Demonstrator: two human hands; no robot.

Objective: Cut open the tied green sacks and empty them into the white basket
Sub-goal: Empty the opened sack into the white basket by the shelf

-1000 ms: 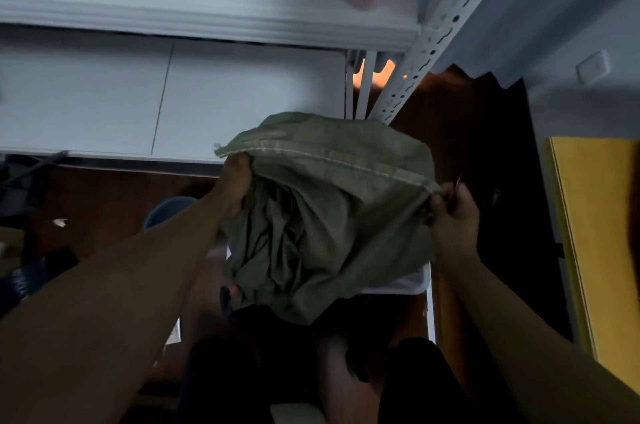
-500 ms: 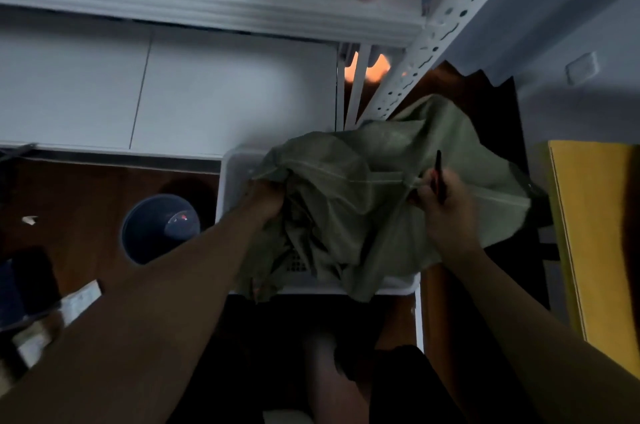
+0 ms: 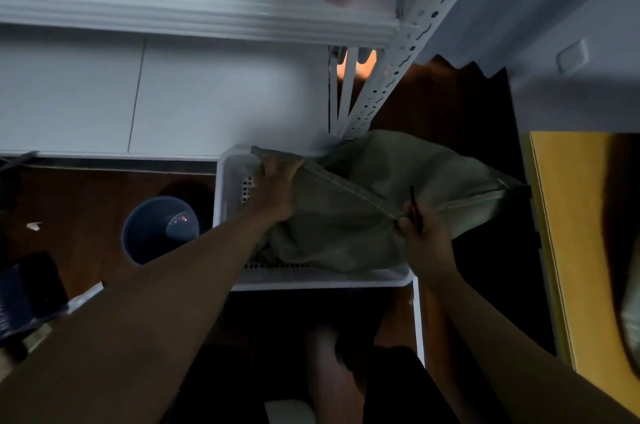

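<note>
Dim brown floor [image 3: 86, 215] lies under a white basket [image 3: 322, 280], over which the green sack [image 3: 346, 226] drapes. Left hand [image 3: 277, 188] grips its hem; right hand [image 3: 424, 238] pinches the seam and a dark tool [image 3: 414, 202]. A blue bucket [image 3: 156, 229] stands beside.

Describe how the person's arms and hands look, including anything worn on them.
Both forearms are bare, with no sleeve in view. The left hand and right hand wear no gloves; no watch, band or ring shows, though the dim light could hide small details.
</note>
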